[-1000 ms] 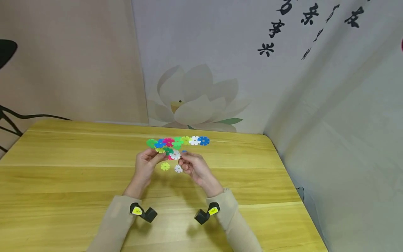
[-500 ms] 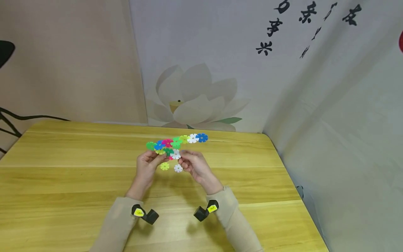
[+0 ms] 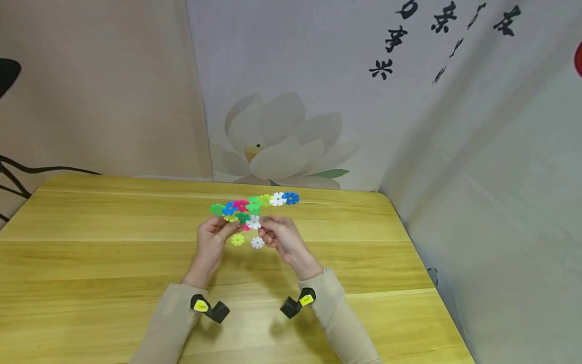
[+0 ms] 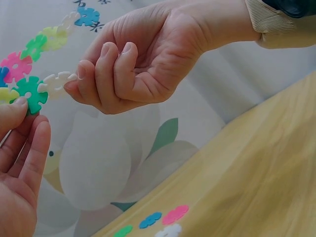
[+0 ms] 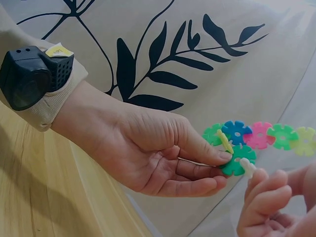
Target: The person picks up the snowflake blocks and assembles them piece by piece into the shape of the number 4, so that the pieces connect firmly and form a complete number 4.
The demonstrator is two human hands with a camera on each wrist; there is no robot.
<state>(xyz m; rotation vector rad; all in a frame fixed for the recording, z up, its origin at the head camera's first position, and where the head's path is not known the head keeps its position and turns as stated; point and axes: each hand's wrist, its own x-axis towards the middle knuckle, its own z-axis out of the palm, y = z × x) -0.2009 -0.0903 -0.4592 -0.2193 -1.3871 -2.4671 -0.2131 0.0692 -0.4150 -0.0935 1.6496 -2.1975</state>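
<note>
A chain of joined snowflake discs (image 3: 241, 205) in green, blue, pink, yellow and white is held up above the table. My left hand (image 3: 211, 247) pinches it at a dark green disc (image 4: 30, 91) between thumb and fingers. A yellow disc (image 5: 225, 141) joins that part edge-on beside the thumb. My right hand (image 3: 287, 241) pinches a white disc (image 4: 57, 84) whose edge meets the green one; how deep the slots engage I cannot tell. The upper row ends in a blue disc (image 3: 291, 198) at the right. Fingers hide part of the white disc.
Loose discs lie on the wooden table (image 3: 113, 263) below the hands, among them a yellow one (image 3: 238, 239) and a white one (image 3: 257, 242). The left wrist view shows a pink disc (image 4: 175, 214) and a blue disc (image 4: 150, 220) there. Printed cloth (image 3: 291, 136) hangs behind the table.
The right end of the chain has tilted slightly upward. Both hands keep their pinches with only small shifts, and the head view has moved a little.
</note>
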